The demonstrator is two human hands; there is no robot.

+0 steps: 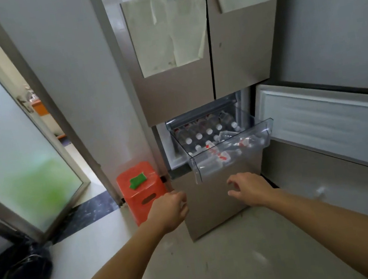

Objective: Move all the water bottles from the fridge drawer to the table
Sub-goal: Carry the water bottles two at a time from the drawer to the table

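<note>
Empty left hand [169, 208], right hand [250, 189], bottle-filled fridge drawer [232, 153] beyond

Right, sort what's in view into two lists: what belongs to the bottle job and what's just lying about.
For the job:
- water bottles
- clear fridge drawer, pulled out
- open fridge door
- left hand and right hand, both empty, below the drawer

Just lying about:
- orange stool
- green cloth on it
- black bag on the floor
- papers on the fridge
</note>
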